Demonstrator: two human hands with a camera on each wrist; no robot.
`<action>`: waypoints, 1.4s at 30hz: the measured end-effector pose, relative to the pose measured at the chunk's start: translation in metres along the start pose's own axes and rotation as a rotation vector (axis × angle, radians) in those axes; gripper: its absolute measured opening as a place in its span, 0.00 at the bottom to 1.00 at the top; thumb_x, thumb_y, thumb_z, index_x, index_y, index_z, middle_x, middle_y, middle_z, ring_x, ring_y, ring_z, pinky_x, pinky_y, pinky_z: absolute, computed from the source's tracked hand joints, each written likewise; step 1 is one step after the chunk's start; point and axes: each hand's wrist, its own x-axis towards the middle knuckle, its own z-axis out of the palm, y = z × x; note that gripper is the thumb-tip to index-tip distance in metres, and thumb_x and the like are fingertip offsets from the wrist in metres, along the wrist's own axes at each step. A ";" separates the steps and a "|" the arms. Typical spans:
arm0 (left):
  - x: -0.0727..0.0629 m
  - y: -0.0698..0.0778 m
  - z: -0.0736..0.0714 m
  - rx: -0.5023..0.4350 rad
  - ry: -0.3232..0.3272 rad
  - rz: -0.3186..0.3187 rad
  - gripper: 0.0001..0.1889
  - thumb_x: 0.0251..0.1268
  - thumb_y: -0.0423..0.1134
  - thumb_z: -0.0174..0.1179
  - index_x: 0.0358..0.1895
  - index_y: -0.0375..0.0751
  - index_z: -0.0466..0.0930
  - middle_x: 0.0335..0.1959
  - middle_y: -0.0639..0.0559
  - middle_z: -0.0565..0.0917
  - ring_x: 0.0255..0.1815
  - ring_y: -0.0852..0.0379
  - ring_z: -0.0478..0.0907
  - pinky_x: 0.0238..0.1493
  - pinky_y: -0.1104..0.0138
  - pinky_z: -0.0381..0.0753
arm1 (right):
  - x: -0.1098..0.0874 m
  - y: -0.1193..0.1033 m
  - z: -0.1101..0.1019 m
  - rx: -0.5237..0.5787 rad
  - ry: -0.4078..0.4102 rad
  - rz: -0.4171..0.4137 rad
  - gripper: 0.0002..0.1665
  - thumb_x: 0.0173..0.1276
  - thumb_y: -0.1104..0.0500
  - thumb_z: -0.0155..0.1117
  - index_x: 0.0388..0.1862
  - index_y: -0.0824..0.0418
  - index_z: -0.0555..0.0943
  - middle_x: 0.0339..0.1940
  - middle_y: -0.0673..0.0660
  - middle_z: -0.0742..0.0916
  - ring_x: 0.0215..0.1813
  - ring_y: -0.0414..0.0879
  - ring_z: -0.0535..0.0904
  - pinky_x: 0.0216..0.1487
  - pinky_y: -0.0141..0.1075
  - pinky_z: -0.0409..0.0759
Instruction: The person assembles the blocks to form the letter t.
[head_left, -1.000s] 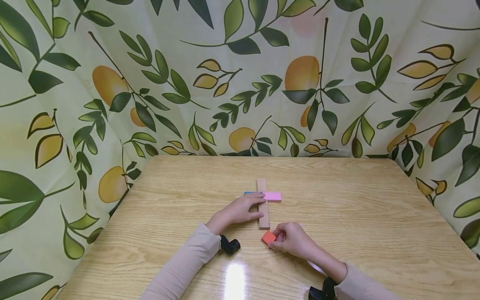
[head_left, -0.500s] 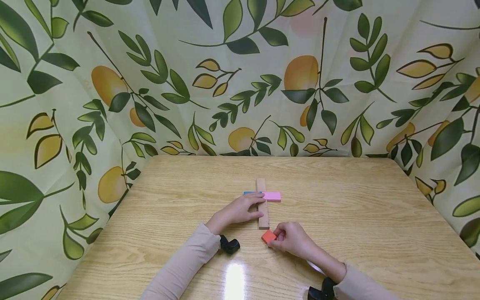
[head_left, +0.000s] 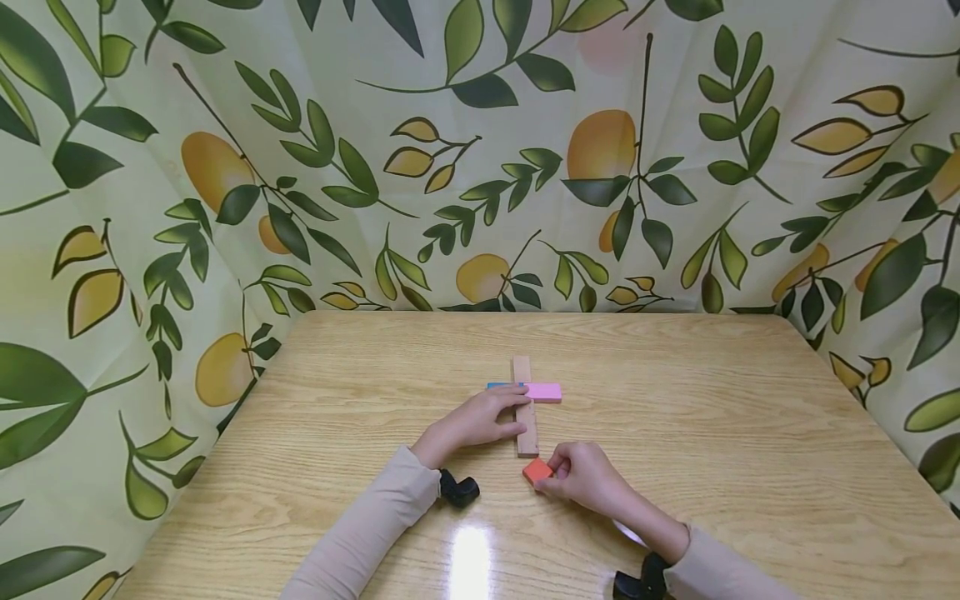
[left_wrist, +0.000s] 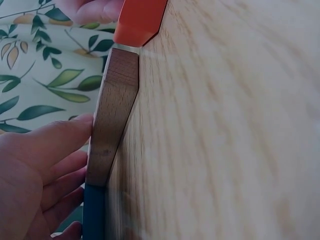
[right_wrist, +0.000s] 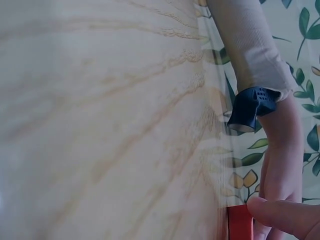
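Observation:
On the table, a small orange-red block (head_left: pixel 536 472) is pinched between the thumb and fingers of my right hand (head_left: pixel 588 477). It sits just in front of the near end of a plain wooden block (head_left: pixel 527 440), turned at an angle to it. My left hand (head_left: pixel 478 419) rests on the wooden block with relaxed fingers; its thumb touches the block's edge in the left wrist view. Beyond lie a pink block (head_left: pixel 545 392) to the right, a blue block (head_left: pixel 495 386) to the left, partly hidden by my fingers, and another plain wooden block (head_left: pixel 521 367), making a cross.
A pale wood-grain table (head_left: pixel 675 400) carries the blocks. Leaf-patterned cloth (head_left: pixel 480 208) hangs behind and at both sides. Black wrist cameras (head_left: pixel 459 492) are strapped at both sleeves, and a bright light reflection lies on the near tabletop.
Almost nothing differs. Both hands and the blocks keep their places, and the head view drifts very slightly.

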 end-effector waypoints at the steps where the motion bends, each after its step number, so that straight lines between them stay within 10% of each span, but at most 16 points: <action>1: 0.000 0.000 0.000 -0.002 0.001 0.000 0.25 0.67 0.44 0.59 0.65 0.36 0.72 0.72 0.44 0.69 0.76 0.47 0.63 0.77 0.56 0.62 | 0.001 0.000 0.000 -0.004 0.001 0.006 0.13 0.48 0.57 0.78 0.22 0.63 0.81 0.15 0.49 0.78 0.20 0.32 0.66 0.19 0.23 0.65; 42: 0.000 -0.001 0.001 -0.034 -0.008 -0.021 0.26 0.68 0.44 0.59 0.66 0.37 0.71 0.73 0.45 0.68 0.76 0.48 0.61 0.78 0.56 0.62 | 0.005 0.001 0.000 0.026 -0.012 0.037 0.14 0.52 0.57 0.76 0.22 0.63 0.80 0.16 0.49 0.78 0.20 0.35 0.67 0.20 0.23 0.65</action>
